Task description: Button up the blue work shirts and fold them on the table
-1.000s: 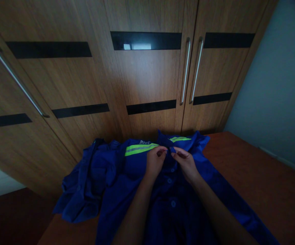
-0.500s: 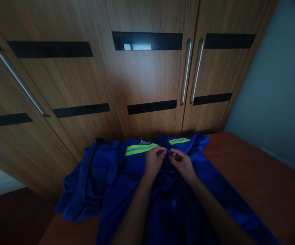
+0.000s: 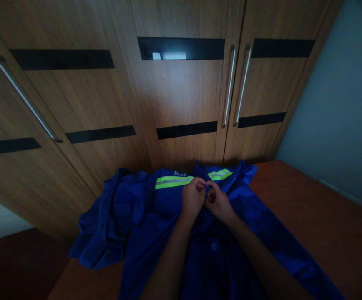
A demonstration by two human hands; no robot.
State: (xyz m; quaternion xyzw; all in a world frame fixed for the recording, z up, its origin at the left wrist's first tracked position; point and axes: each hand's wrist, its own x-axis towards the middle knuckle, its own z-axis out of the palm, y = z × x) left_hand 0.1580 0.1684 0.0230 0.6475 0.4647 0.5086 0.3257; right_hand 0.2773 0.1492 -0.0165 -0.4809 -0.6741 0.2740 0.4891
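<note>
A blue work jacket point(image 3: 151, 233) with yellow-green reflective bands lies spread out below me. My left hand point(image 3: 194, 195) pinches the cloth of its front opening near the band. Right beside it, my right hand point(image 3: 219, 202) is closed on the same front edge, fingertips almost touching those of the left. Whether a button sits between the fingers is hidden. Lower on the front a round button point(image 3: 214, 246) shows. White lettering point(image 3: 179, 173) is on the chest above the left band.
To the left lies a crumpled blue garment point(image 3: 106, 221). The reddish-brown wooden surface point(image 3: 312, 225) extends to the right. A wooden wardrobe point(image 3: 184, 91) with long metal handles point(image 3: 229, 85) stands right behind, and a pale wall point(image 3: 337, 112) is at the right.
My hands have drawn closer together at the front edge, the right one moving slightly left and the left one slightly right. The button just below them is now covered.
</note>
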